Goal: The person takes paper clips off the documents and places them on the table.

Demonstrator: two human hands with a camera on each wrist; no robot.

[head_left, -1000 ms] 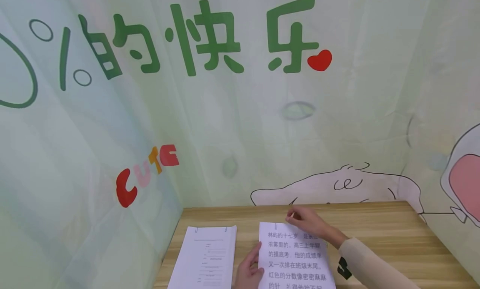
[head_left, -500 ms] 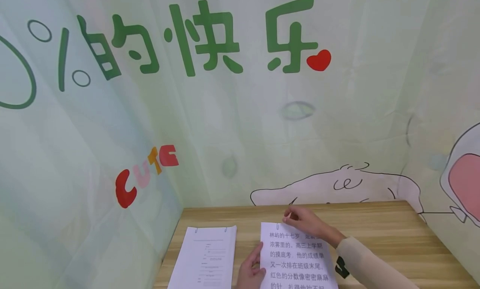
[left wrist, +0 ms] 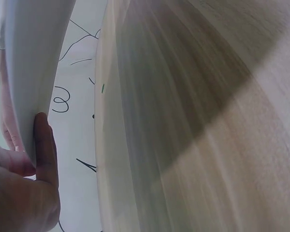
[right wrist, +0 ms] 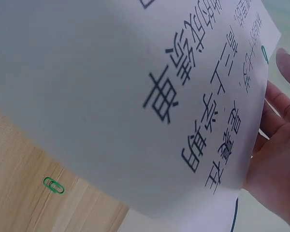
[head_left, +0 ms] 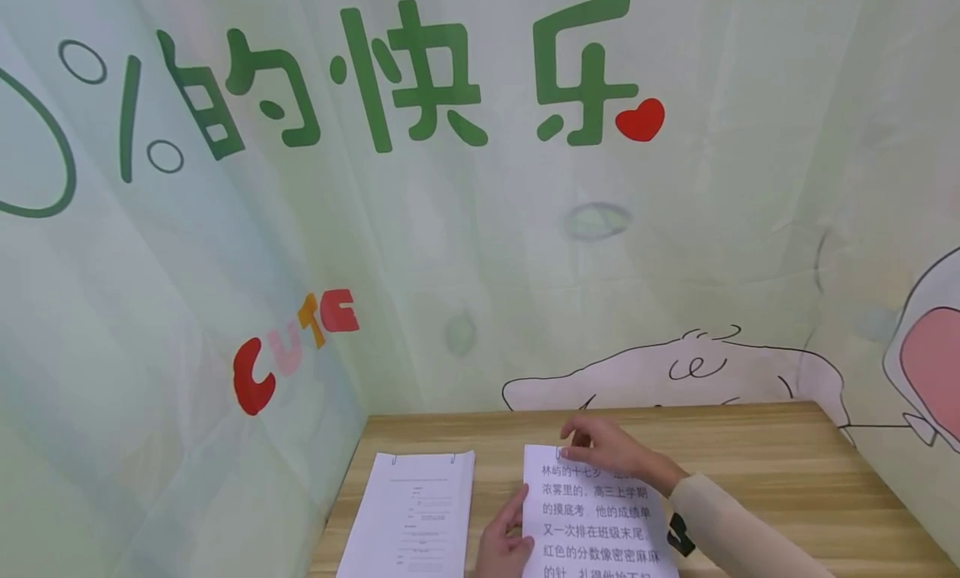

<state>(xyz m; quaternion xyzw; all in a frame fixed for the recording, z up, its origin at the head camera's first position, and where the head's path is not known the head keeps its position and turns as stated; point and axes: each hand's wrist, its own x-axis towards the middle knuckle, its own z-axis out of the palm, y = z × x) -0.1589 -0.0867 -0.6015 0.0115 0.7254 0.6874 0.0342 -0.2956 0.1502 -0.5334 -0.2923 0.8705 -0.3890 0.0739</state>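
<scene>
While the left edge of the pages is pinched by the left hand, thumb on one face and fingers on the other, their top edge is met by the right hand. The right hand is partly opened: its fingers are loosely bent behind the paper, and its thumb is held apart from them, just beside the clip on that edge. Whether any paper is gripped there cannot be told.

The pages are held up off the table, tilted and slightly bowed, and a shadow is cast on the wood. Large Chinese characters are printed on the facing side. On the wood below, a loose green clip is seen from the right wrist.

To the left, apart from the left hand, a stack is laid on the table, fastened by two clips at its top edge and covered with small, faint print. The right arm is covered by a beige sleeve, beside which a black object is seen. The table is backed by a pale green curtain, decorated with green characters, a red heart and coloured letters.
</scene>
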